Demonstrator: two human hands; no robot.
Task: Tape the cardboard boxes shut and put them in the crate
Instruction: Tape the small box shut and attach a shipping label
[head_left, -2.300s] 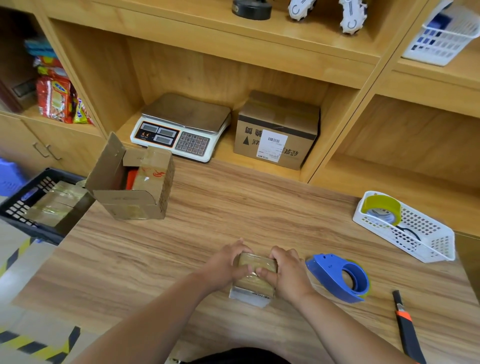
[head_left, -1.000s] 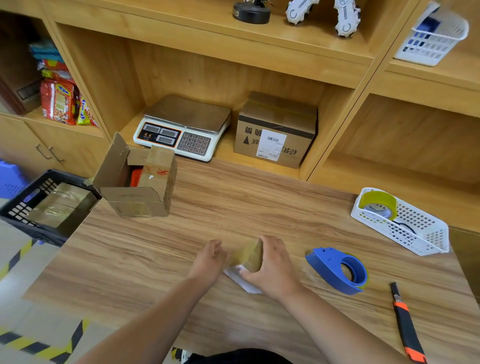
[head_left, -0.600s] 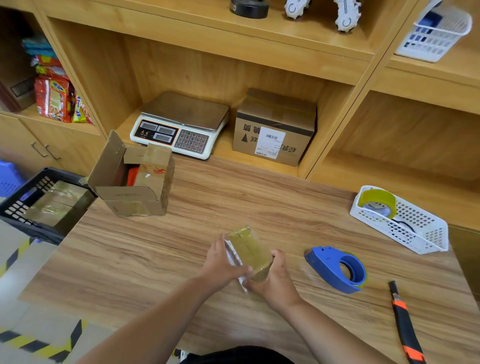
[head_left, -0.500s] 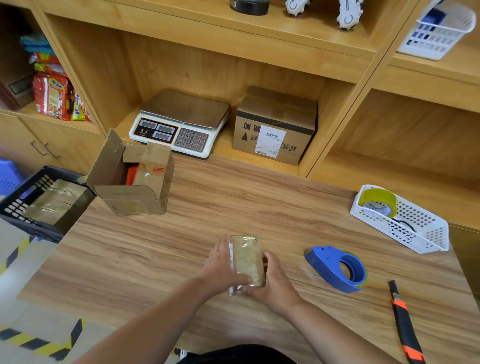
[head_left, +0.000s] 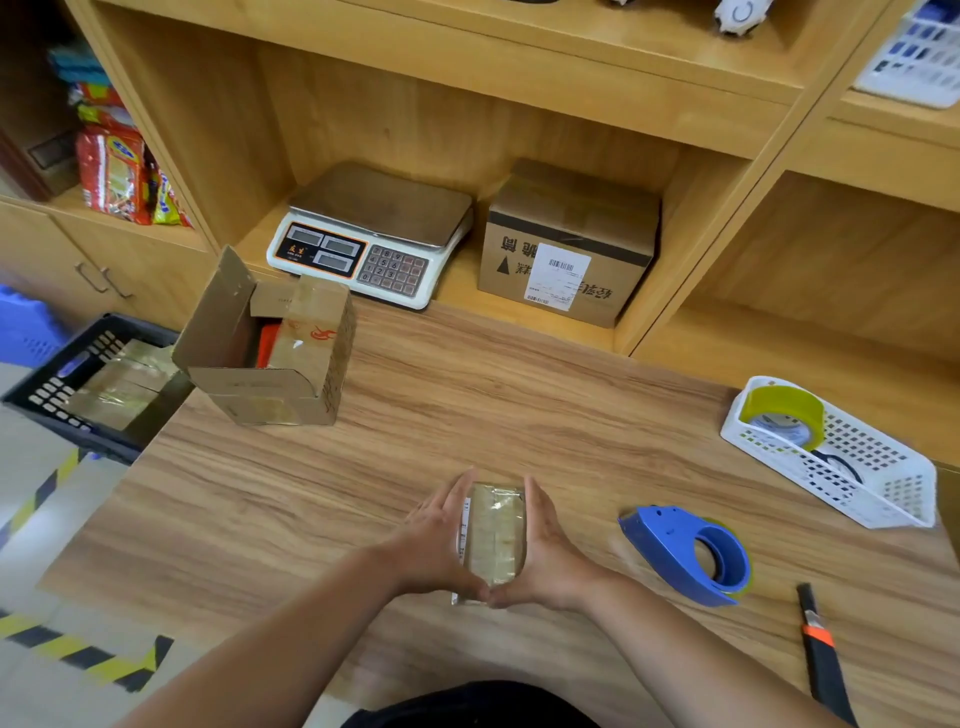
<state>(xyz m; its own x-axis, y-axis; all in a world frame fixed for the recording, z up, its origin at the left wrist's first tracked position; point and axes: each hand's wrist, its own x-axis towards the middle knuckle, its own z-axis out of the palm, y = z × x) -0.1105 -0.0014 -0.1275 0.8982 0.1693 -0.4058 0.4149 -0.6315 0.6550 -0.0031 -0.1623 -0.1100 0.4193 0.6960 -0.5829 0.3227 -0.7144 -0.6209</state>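
A small cardboard box (head_left: 493, 535) wrapped in shiny clear tape lies flat on the wooden table near the front edge. My left hand (head_left: 439, 535) presses flat against its left side and my right hand (head_left: 545, 551) against its right side, the thumbs meeting at its near end. A blue tape dispenser (head_left: 685, 553) lies on the table to the right of my hands. A black crate (head_left: 62, 374) stands off the table's left edge, with several taped boxes (head_left: 117, 384) inside. A larger cardboard box (head_left: 275, 353) with its flaps open stands at the table's back left.
A white basket (head_left: 872, 478) holding a yellow-green tape roll (head_left: 784, 421) sits at the right. A black and orange utility knife (head_left: 823, 649) lies at the front right. On the shelf behind are a weighing scale (head_left: 369, 239) and a sealed labelled carton (head_left: 566, 244).
The small box was tipped up and turned over between my hands, then laid flat lengthwise. Both palms now clamp its long sides.
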